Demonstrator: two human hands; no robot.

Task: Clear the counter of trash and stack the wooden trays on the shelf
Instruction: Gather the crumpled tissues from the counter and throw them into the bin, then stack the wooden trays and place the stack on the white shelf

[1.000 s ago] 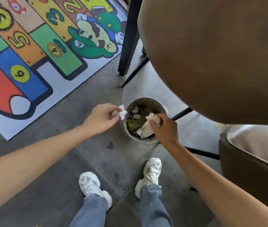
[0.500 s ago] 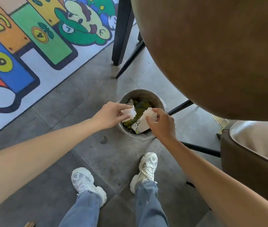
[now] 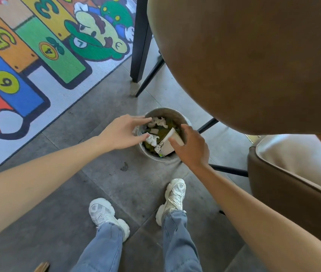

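Crumpled tissue (image 3: 152, 139) and a white carton (image 3: 170, 142) lie in the round bin (image 3: 175, 112) on the floor. Both hands, left (image 3: 123, 132) and right (image 3: 192, 148), hover open and empty above it. Trash step looks done; next, probably the wooden trays.

Your bin (image 3: 156, 112) reads as dull grey metal. Inside it: crumpled white tissue paper (image 3: 152, 139) and a smooth matt paper carton (image 3: 172, 141) with a foil-lined mouth. Floor (image 3: 116, 177): matt grey tile. Rug (image 3: 38, 55): woven, rough pile.
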